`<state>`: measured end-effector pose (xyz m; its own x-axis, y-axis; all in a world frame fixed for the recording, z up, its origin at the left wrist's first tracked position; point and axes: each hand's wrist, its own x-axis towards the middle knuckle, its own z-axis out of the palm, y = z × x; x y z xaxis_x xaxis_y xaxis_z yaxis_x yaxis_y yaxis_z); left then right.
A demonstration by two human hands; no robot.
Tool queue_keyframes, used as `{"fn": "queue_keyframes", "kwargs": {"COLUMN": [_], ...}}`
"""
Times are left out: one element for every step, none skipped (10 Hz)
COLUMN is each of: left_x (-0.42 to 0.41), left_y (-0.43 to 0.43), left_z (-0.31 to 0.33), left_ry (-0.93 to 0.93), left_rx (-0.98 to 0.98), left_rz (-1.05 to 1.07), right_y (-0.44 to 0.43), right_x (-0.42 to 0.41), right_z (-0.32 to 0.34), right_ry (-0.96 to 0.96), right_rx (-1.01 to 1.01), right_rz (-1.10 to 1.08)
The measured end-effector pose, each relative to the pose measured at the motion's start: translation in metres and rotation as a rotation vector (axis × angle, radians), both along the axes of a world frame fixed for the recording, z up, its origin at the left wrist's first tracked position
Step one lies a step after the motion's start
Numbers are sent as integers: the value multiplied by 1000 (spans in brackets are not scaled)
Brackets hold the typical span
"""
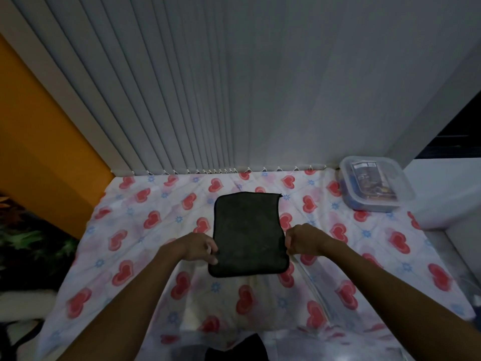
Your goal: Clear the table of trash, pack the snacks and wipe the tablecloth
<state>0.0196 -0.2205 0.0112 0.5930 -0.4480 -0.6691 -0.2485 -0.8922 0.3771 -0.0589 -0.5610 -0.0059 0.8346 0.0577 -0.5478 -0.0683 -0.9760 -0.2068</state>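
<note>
A dark green cleaning cloth [248, 233] lies flat and folded in the middle of the white tablecloth [135, 222] printed with red hearts. My left hand [199, 246] pinches the cloth's left edge near its near corner. My right hand [303, 239] pinches the right edge at about the same height. A clear plastic box [376, 183] with its lid on holds packed snacks at the table's far right corner.
Grey vertical blinds [208, 100] hang right behind the table's far edge. An orange wall [39, 152] and some plants [26, 238] stand to the left. A white ledge [447, 194] runs along the right side.
</note>
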Motion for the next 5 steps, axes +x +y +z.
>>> {"fn": "queue_keyframes", "kwargs": {"left_x": [1, 1, -2, 0, 1], "left_y": [-2, -10, -15, -31, -39], "left_z": [5, 11, 13, 28, 43], "left_ry": [-24, -78, -145, -292, -385], "left_rx": [-17, -30, -37, 3, 30], "left_rz": [36, 78, 131, 143, 167], "right_y": [1, -1, 0, 3, 4], "right_x": [1, 2, -3, 1, 6], "right_z": [1, 1, 2, 22, 43], "right_ry": [-30, -60, -84, -172, -254], "right_rx": [14, 60, 55, 72, 95], "right_rz": [-17, -29, -18, -47, -89]}}
